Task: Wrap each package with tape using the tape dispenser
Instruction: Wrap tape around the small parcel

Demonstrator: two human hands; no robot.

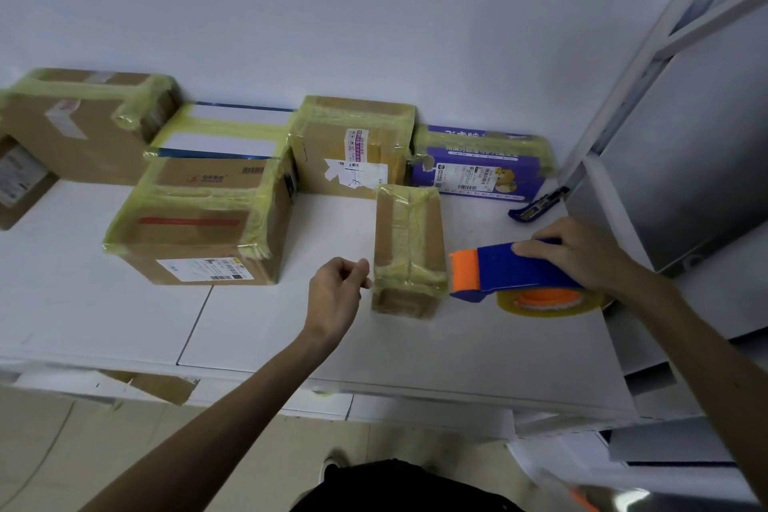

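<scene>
Seemingly to lay tape, the right hand (582,254) grips the dispenser (511,266) at the centre box (409,245); the curled left hand (338,295) beside it has an unclear hold.

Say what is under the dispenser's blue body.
A yellowish tape roll on an orange hub. The dispenser, gripped by the right hand, covers the roll's far part.
</scene>
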